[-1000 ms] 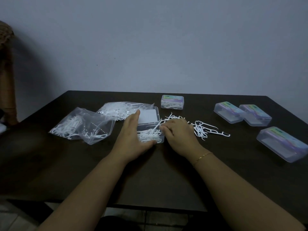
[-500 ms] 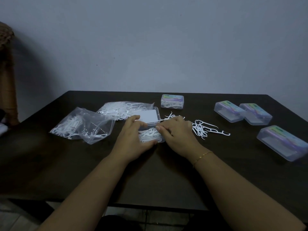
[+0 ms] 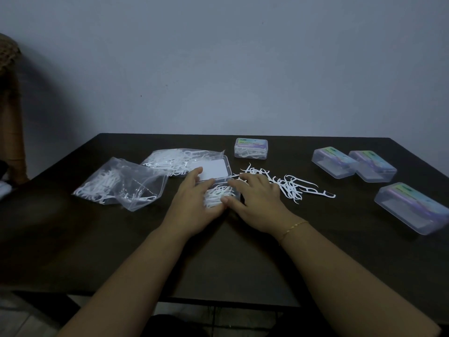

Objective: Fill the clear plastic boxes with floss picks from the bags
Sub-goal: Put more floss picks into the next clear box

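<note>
An open clear box [image 3: 227, 190] lies at the table's middle, its lid [image 3: 213, 167] flipped back and its base heaped with white floss picks [image 3: 215, 194]. My left hand [image 3: 192, 205] holds the box's left side, fingers reaching along it to the lid and thumb at the front edge. My right hand [image 3: 257, 203] lies over the box's right end, its fingers on the rim and picks. Two clear bags of picks [image 3: 121, 186] [image 3: 167, 160] rest to the left. Loose picks [image 3: 294, 188] are scattered to the right.
A shut box holding picks [image 3: 251, 148] stands behind the open one. Three shut clear boxes [image 3: 332, 162] [image 3: 373, 166] [image 3: 413, 207] sit at the right. The dark table [image 3: 218, 251] meets a wall at the back; a wicker chair [image 3: 9, 93] stands far left.
My right hand slid from the loose picks onto the box's right end. My left hand shifted forward, its fingers now up at the lid's edge. The picks sit lower in the base.
</note>
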